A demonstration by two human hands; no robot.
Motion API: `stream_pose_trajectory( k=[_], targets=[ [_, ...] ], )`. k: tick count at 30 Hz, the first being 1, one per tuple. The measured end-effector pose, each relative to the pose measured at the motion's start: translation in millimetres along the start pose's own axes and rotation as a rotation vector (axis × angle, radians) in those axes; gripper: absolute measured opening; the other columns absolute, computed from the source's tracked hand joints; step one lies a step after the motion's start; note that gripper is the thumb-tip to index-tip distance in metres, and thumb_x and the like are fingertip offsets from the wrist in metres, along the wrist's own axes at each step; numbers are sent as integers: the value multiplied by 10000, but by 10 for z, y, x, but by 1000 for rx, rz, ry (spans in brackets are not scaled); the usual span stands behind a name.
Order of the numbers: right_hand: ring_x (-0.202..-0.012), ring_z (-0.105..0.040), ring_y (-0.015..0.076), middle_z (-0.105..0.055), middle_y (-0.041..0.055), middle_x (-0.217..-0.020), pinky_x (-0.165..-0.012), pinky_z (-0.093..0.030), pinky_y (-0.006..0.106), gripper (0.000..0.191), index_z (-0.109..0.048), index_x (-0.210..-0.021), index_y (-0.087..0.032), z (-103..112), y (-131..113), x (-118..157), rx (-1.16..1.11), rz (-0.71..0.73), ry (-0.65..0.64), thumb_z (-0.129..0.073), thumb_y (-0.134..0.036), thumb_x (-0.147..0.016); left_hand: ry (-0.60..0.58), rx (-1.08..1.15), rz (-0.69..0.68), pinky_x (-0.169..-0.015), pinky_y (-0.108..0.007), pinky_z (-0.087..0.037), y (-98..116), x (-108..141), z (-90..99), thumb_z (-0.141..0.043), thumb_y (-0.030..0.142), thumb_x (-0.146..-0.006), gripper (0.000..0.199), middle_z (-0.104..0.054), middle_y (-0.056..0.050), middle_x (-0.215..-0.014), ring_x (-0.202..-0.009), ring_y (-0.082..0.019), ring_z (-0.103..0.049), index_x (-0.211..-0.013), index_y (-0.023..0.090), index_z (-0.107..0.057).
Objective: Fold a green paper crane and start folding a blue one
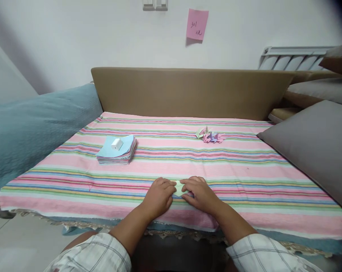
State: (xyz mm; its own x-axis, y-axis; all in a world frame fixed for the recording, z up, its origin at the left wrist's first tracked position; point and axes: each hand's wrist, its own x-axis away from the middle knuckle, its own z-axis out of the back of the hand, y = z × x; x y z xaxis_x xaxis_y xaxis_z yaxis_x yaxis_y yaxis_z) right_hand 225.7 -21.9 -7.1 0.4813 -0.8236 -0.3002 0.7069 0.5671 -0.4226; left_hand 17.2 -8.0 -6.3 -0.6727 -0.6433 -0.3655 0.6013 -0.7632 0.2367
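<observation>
Cloth (171, 164) striped, green paper (179, 190) atop; white wall (103, 37) beyond.

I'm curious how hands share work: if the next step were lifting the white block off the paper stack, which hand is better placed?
Probably the left hand: it is nearer the white block, while the right hand is farther away. Both touch the pale green paper.
</observation>
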Motion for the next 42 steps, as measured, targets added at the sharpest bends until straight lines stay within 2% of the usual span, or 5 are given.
stream_pose_trajectory(
  k=[5,21,31,35,42],
  targets=[
    [-988,-518,215,-627,27,-1148,-847,-347,395,60,-615,-838,-237,-12,10,-4,-23,-27,-9,-605,-280,-797,4,67,82,-895,-407,-394,6,-13,-6,-613,297,-787,120,-671,-34,-1059,-1002,-219,-554,-871,214,-634],
    [-961,-526,206,-636,32,-1123,-822,-351,377,96,-606,-735,-216,-28,-2,-27,-77,-84,-1,-551,-246,-808,-48,81,175,-876,-380,-410,25,-97,26,-600,270,-805,118,-699,-31,-939,-961,-205,-593,-712,201,-621],
    [-972,-530,209,-652,26,-1090,-828,-358,375,79,-567,-679,-215,-60,-65,-43,-87,-189,44,-553,-202,-755,-6,76,221,-819,-346,-424,-25,-123,-38,-605,294,-793,103,-696,-18,-837,-862,-190,-604,-738,214,-636],
    [-968,-532,213,-649,21,-1090,-815,-357,379,92,-568,-672,-215,-78,-72,-56,-92,-231,43,-561,-241,-761,2,70,249,-800,-339,-426,-28,-135,-59,-621,283,-775,93,-693,-20,-794,-839,-192,-605,-721,210,-637],
    [-940,-540,214,-657,21,-1068,-802,-356,378,114,-562,-645,-210,-134,-68,-93,-72,-268,63,-571,-240,-755,46,69,259,-799,-341,-422,-21,-135,-104,-631,259,-761,82,-704,-8,-833,-842,-189,-604,-694,211,-627]
  ],
)
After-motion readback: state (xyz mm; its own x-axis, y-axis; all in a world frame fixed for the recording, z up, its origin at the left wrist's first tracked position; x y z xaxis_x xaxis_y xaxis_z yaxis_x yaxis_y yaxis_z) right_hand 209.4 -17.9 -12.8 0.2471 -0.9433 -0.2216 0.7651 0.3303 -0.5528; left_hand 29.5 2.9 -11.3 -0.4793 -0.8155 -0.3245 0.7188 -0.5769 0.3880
